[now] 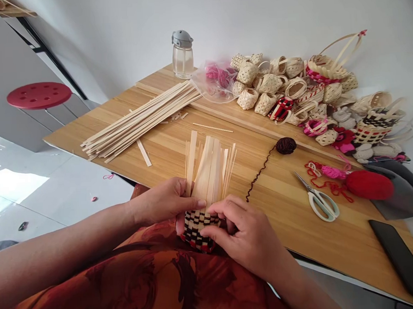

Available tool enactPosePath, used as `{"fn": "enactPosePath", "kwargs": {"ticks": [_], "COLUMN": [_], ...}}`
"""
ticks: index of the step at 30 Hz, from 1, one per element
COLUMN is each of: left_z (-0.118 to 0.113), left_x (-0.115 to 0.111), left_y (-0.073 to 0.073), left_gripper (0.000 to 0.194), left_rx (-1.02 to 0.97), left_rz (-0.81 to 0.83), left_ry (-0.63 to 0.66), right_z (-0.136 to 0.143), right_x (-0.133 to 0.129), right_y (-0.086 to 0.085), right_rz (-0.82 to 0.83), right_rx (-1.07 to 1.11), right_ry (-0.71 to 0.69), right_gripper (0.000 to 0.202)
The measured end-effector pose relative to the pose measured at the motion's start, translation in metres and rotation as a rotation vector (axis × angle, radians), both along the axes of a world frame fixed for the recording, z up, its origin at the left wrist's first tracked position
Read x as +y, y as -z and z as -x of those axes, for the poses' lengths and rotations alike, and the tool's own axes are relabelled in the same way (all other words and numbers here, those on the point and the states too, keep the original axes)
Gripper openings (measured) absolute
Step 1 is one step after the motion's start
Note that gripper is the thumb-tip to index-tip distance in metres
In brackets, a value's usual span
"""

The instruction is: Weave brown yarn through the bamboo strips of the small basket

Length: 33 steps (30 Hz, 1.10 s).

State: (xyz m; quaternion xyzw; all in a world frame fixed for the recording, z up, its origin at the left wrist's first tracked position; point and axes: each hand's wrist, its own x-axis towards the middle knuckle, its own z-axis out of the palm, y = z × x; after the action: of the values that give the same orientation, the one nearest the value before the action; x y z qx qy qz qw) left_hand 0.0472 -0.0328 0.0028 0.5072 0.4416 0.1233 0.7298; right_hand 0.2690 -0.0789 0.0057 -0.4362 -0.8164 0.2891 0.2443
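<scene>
Both hands grip a half-woven basket at the table's near edge.

Head view: left hand (167, 202) and right hand (243, 233) clasp the half-woven basket (198, 226), hiding its sides and base; loose strips (209, 170) rise above it. A phone (402, 257) is cut off at right.

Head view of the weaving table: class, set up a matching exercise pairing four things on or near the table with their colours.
Things:
1. scissors
2. stool
3. ball of yarn
4. phone

Colours:
A. dark brown
B. black
C. white handles
D. red seat

Pairs: 1-C, 2-D, 3-A, 4-B.

The left hand and right hand both grip the half-woven basket, which is not part of the exercise.
</scene>
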Motion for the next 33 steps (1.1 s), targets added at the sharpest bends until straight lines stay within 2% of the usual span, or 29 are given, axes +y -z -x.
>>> {"fn": "enactPosePath", "kwargs": {"ticks": [3, 5, 8, 11, 13, 15, 17, 19, 22, 25, 29, 33], "left_z": [0.001, 0.002, 0.006, 0.009, 0.01, 0.01, 0.011, 0.011, 0.012, 0.012, 0.009, 0.007], "left_x": [0.0, 0.0, 0.0, 0.0, 0.0, 0.0, 0.001, 0.003, 0.003, 0.003, 0.002, 0.001], "left_y": [0.006, 0.008, 0.011, 0.012, 0.012, 0.011, 0.01, 0.009, 0.007, 0.005, 0.006, 0.008], "left_gripper": [0.038, 0.04, 0.04, 0.041, 0.043, 0.045, 0.044, 0.042, 0.041, 0.04, 0.04, 0.041], "left_rx": [0.022, 0.015, -0.025, -0.041, -0.054, -0.095, -0.145, -0.156, -0.075, -0.005, 0.068, 0.096], "left_rz": [-0.026, -0.032, -0.017, 0.007, 0.003, 0.0, -0.003, -0.016, -0.039, -0.074, -0.15, -0.244], "left_ry": [-0.002, -0.01, -0.001, 0.008, 0.015, 0.031, 0.035, 0.028, 0.029, 0.02, -0.022, -0.047], "right_z": [0.01, 0.009, 0.0, -0.013, -0.017, -0.016, -0.01, -0.004, 0.003, 0.005, -0.001, -0.02], "right_x": [0.001, 0.004, 0.014, 0.028, 0.035, 0.037, 0.034, 0.03, 0.026, 0.026, 0.033, 0.048], "right_y": [0.012, 0.015, 0.013, 0.012, 0.014, 0.019, 0.025, 0.032, 0.04, 0.044, 0.045, 0.052], "right_rz": [-0.146, -0.135, 0.04, 0.315, 0.453, 0.549, 0.615, 0.651, 0.758, 0.892, 0.983, 1.11], "right_rx": [-0.061, -0.047, 0.145, 0.534, 0.702, 0.667, 0.543, 0.506, 0.594, 0.682, 0.72, 0.575], "right_ry": [-0.015, -0.008, 0.115, 0.359, 0.455, 0.401, 0.293, 0.271, 0.268, 0.193, 0.071, -0.134], "right_gripper": [0.013, 0.015, 0.014, 0.031, 0.045, 0.051, 0.045, 0.043, 0.053, 0.051, 0.037, 0.035]}}
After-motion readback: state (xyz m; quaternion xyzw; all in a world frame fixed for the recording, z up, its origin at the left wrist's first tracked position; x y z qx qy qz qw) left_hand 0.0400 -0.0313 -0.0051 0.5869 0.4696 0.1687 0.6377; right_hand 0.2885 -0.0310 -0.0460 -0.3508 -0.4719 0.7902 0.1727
